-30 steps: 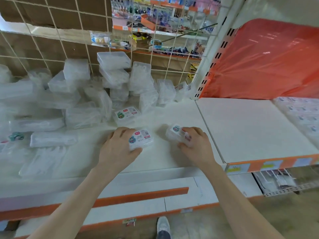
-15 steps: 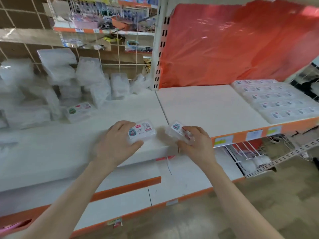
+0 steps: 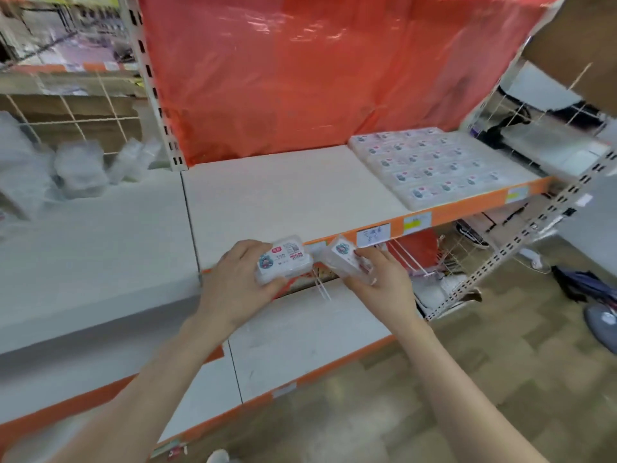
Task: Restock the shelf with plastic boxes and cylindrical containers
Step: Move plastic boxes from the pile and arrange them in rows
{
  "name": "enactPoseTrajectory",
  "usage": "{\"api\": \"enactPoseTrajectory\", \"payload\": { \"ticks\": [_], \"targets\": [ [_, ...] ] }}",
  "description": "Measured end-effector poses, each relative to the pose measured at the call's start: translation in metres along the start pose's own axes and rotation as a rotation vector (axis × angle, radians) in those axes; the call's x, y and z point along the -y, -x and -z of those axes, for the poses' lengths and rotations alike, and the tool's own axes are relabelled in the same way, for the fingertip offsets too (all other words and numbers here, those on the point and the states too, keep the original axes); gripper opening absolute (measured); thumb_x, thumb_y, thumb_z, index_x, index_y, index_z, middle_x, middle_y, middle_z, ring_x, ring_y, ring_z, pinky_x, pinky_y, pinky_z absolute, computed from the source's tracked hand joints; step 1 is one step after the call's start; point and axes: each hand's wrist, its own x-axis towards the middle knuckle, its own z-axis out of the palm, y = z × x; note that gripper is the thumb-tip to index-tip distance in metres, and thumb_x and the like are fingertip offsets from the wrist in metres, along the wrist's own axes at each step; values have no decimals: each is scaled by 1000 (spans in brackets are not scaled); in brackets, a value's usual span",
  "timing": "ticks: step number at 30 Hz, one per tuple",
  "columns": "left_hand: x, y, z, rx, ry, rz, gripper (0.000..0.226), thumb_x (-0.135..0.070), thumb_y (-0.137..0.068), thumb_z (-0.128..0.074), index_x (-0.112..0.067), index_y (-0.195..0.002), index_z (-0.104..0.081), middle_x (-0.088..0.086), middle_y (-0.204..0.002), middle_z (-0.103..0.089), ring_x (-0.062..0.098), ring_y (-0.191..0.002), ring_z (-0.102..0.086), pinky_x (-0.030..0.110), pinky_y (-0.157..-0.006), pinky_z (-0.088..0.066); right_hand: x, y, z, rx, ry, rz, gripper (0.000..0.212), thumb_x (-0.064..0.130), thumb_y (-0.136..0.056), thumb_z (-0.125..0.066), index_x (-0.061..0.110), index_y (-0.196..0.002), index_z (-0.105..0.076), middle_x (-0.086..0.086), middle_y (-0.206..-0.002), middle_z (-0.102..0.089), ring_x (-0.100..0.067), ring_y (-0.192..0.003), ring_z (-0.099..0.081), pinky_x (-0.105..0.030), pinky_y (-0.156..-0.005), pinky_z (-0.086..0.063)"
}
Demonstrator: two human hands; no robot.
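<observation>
My left hand [image 3: 237, 282] grips a clear plastic box [image 3: 285, 262] with a white label, held level in front of the shelf's orange front edge. My right hand [image 3: 380, 282] holds a second clear labelled box [image 3: 345, 259], tilted on its side, just right of the first. Both boxes hang in the air below the white shelf board [image 3: 283, 192]. On that board's right part lie rows of the same labelled boxes [image 3: 430, 165], packed flat.
An orange plastic sheet [image 3: 317, 71] backs the shelf. A pile of clear wrapped containers [image 3: 80, 168] sits on the left shelf bay. A lower white shelf [image 3: 300, 332] runs beneath my hands. Wire racks [image 3: 484, 262] and someone's shoe [image 3: 601, 322] are at the right.
Both hands lifted their boxes off the left shelf bay and carried them right, to the front of the orange-backed bay. My view swung right as well.
</observation>
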Motion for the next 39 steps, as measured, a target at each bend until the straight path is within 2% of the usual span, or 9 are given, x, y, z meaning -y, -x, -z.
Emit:
{"api": "enactPoseTrajectory", "payload": {
  "ticks": [3,10,15,18,22,30,33,39],
  "targets": [
    [-17,-14,-15,26,-14,-42,55,-33,-75,-71,-18,-125,-54,-2,-127,-50,18,-116,-48,22,-88,-33,-18,-4,12,-16,-18,-29,47,18,-76,-74,7,-119,-59,-10,-117,-59,-26,-106,-54,-21,-75,-32],
    [-51,-70,-53,49,-26,-102,53,-34,-77,-69,-18,-124,-53,-2,-126,-49,19,-115,-48,26,-87,-36,-61,-33,36,-61,-46,-83,44,14,-79,-70,6,-120,-57,-7,-118,-58,-22,-108,-52,-16,-75,-30],
    [-76,-133,-80,63,-3,-141,54,-34,-76,-68,-20,-125,-52,-4,-127,-47,18,-116,-47,23,-88,-33,-89,-87,59,-90,3,-112,44,16,-80,-67,11,-123,-54,-5,-120,-56,-22,-110,-50,-26,-83,-36],
    [-91,-175,-91,61,13,-168,56,-32,-74,-68,-18,-126,-51,-2,-127,-47,19,-117,-47,26,-92,-34,-102,-124,70,-113,34,-113,46,13,-80,-67,13,-124,-54,-3,-123,-56,-20,-114,-49,-21,-81,-31],
    [-106,-220,-100,53,26,-186,59,-31,-74,-68,-19,-129,-50,-2,-128,-46,18,-116,-47,24,-89,-32,-116,-169,79,-135,56,-97,48,9,-79,-64,14,-125,-53,-3,-125,-53,-20,-114,-49,-19,-76,-29],
    [-118,-273,-110,19,-19,-149,58,-32,-75,-67,-20,-129,-49,-2,-128,-47,17,-115,-48,24,-88,-34,-140,-247,80,-79,30,-39,52,3,-80,-60,17,-128,-49,-4,-131,-45,-19,-117,-45,-20,-82,-32],
    [-122,-286,-117,1,-47,-109,59,-34,-76,-67,-19,-129,-49,-2,-130,-46,17,-116,-47,26,-90,-34,-154,-274,81,-46,33,-14,53,3,-79,-61,15,-129,-48,-6,-132,-44,-21,-116,-45,-19,-80,-29],
    [-147,-313,-148,-47,-53,-48,60,-31,-78,-68,-19,-132,-47,-3,-133,-42,16,-123,-40,26,-97,-31,-196,-325,96,47,38,76,52,1,-77,-61,12,-126,-51,-7,-130,-47,-24,-115,-47,-26,-83,-36]
  ]
}}
